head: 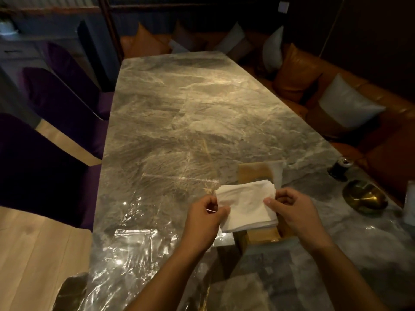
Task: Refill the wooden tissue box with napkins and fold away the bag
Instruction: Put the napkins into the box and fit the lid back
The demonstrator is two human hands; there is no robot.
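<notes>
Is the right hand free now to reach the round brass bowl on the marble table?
Probably not yet: the right hand holds the white napkin stack, though nothing blocks the way to the brass bowl.

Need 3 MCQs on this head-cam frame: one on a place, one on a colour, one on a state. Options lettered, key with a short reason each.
1. Where is the stack of white paper napkins?
A. over the open wooden tissue box
B. on a purple chair
C. inside the brass bowl

2. What colour are the chairs along the marble table?
A. orange
B. dark purple
C. white

3. How is the stack held?
A. left hand only
B. lying loose, untouched
C. left hand and right hand, one at each side

Key: 1 A, the box's wooden edges show beyond and below the stack. 2 B, the seat backs at the left edge are purple. 3 C, the fingers of both hands pinch opposite edges.
</notes>
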